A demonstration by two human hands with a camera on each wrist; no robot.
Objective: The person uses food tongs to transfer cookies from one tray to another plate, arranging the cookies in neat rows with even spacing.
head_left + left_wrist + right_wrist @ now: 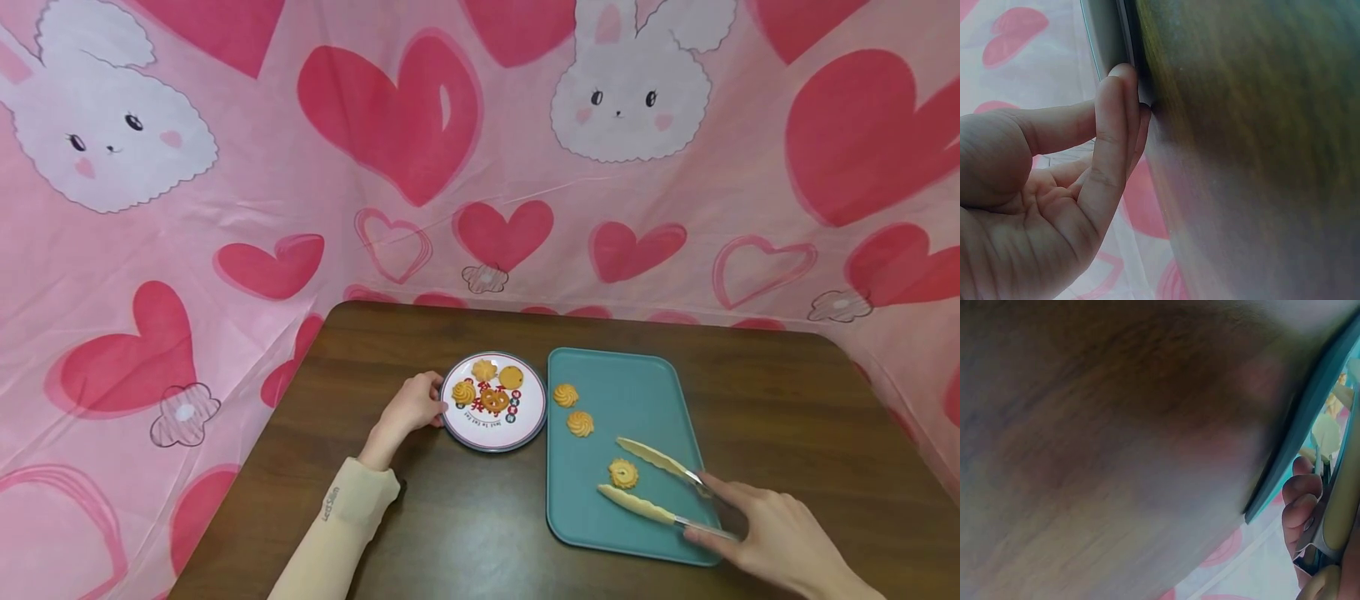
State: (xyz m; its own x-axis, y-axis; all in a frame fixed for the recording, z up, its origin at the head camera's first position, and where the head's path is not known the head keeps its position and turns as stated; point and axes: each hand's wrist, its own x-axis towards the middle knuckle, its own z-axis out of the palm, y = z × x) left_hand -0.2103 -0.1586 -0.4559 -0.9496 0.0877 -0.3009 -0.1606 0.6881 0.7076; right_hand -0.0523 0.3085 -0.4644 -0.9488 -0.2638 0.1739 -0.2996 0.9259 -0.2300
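My left hand (416,402) grips the left rim of a round white plate (528,421) with a red rim line and printed lettering. In the left wrist view its fingers (1110,137) meet the plate's edge. Several cookies lie on the plate, among them a swirled cookie (463,392) and a pretzel-shaped cookie (495,401). With my right hand (780,533) I hold tongs (637,505) with cream scalloped tips, spread apart over a teal tray (645,383). Between the tips, apparently untouched, is a flower-shaped cookie (623,473). The right wrist view shows only part of the tongs.
Two more swirled cookies, one upper (566,395) and one lower (580,423), lie near the tray's left side. Tray and plate sit side by side on a dark wooden table (480,517). A pink cloth (525,183) with hearts and rabbits hangs behind.
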